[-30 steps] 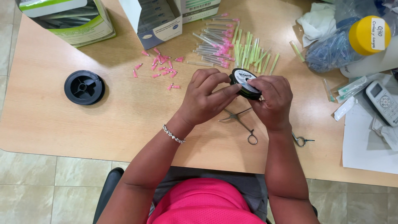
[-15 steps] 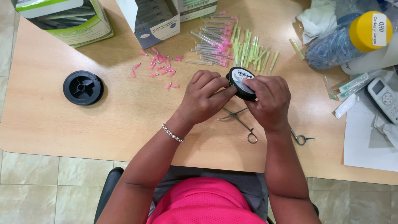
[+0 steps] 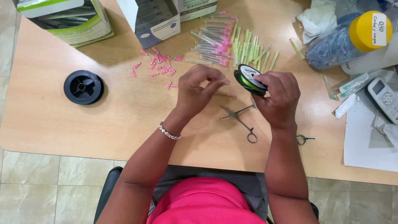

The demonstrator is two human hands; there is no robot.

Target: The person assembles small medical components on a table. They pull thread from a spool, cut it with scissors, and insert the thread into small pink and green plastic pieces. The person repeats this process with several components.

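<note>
Green thread fills the small black spool [image 3: 250,79] that we grip in our right hand [image 3: 278,99], fingers wrapped round its rim, at approx. 1 o'clock from table centre. Our left hand [image 3: 198,90] sits just beside it at 9 o'clock, fingertips pinched shut on sth. very thin; we can't tell if that's thread or a needle. Both hands hover above the wooden table [image 3: 62,124].

Below the hands, at 6 o'clock, lie metal scissors/forceps [image 3: 239,117] w/ loop handles, jaws partly spread. One pink-tipped needle [image 3: 226,95] lies between the hands, on the table. At 12 o'clock from the spool sits a pile of capped needles [image 3: 215,43], pink-hubbed, w/ a bunch of green tubes [image 3: 253,47] touching it on the 3 o'clock side. Loose pink caps [image 3: 159,64] are scattered at approx. 10 o'clock from the left hand.

Well apart, at 9 o'clock, a bigger black spool [image 3: 83,87] lies flat. Open cardboard boxes [image 3: 155,18] stand along the far edge. At 2 o'clock, a bag of bluish parts [image 3: 327,47] touches a yellow-lidded jar [image 3: 369,31]; a grey remote [image 3: 383,97] rests near white paper [image 3: 365,141] at 3 o'clock.
</note>
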